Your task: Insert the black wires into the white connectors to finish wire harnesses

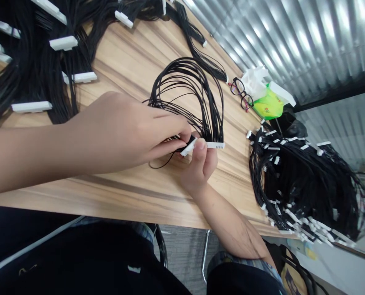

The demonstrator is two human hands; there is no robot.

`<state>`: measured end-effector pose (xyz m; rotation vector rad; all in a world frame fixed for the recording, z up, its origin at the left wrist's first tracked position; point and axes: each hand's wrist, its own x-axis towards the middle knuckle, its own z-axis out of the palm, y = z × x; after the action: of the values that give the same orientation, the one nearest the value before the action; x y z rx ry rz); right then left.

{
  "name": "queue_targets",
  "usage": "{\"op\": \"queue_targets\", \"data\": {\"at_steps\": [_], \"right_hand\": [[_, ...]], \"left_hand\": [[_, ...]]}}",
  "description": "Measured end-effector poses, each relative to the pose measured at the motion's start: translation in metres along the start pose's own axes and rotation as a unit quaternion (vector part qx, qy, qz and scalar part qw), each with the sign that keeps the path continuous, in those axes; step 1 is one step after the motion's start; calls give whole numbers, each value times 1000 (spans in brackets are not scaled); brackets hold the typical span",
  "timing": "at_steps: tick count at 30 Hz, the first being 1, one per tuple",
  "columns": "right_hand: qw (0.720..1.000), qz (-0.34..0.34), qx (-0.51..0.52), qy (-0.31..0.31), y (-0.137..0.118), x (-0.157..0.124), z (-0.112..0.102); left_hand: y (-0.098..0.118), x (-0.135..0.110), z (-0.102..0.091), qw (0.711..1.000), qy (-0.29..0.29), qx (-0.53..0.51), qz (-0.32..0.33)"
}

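A bundle of thin black wires arches in a loop above the wooden table. My right hand is closed on a white connector at the bundle's right end, thumb on top. Close beside the thumb, a second, smaller white connector sits tilted at the wires' other end. My left hand reaches across from the left, its thumb and fingertips pinched on the black wires right behind that smaller connector. The fingers partly hide where wires and connectors meet. One loose wire curls below the left fingertips.
Black wire bundles with white connectors cover the table's left and far side. A large heap of similar cables lies at the right edge. Glasses and a green packet rest by the corrugated metal wall.
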<state>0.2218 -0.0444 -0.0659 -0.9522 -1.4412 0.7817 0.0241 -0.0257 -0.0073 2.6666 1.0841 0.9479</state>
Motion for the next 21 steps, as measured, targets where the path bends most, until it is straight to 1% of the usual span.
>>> {"op": "queue_targets", "data": {"at_steps": [1,2,3,4,6,8,9,10,12,14,15,17,19,21], "right_hand": [[1000,-11,-3,-4,0,-1,0],[1000,-18,-9,-10,-1,-1,1],[1000,-19,-17,-14,-1,-2,0],[1000,-16,-23,-13,-2,-2,0],[1000,-2,-21,-3,-2,0,0],[999,18,6,27,-1,5,0],[998,27,23,50,-1,7,1],[996,33,40,73,-1,10,2],[992,31,65,107,-1,14,5],[992,20,69,107,-2,14,6],[993,16,64,97,-2,13,7],[995,14,52,81,-3,11,7],[995,18,49,85,-3,10,7],[994,29,43,93,-3,10,6]], "left_hand": [[1,1,0,1000,-13,3,-1],[1,3,0,999,-24,18,17],[1,4,0,997,-32,41,48],[0,5,0,995,-29,64,70],[0,6,0,985,6,121,124],[1,5,1,969,65,157,179],[2,3,2,964,83,147,207],[3,1,3,960,89,123,235],[4,-4,8,953,68,60,288],[4,-8,15,944,35,8,327],[4,-9,18,941,23,-6,337],[2,-11,23,941,13,-19,338],[2,-12,23,950,14,-14,312],[3,-11,20,965,23,-2,262]]}}
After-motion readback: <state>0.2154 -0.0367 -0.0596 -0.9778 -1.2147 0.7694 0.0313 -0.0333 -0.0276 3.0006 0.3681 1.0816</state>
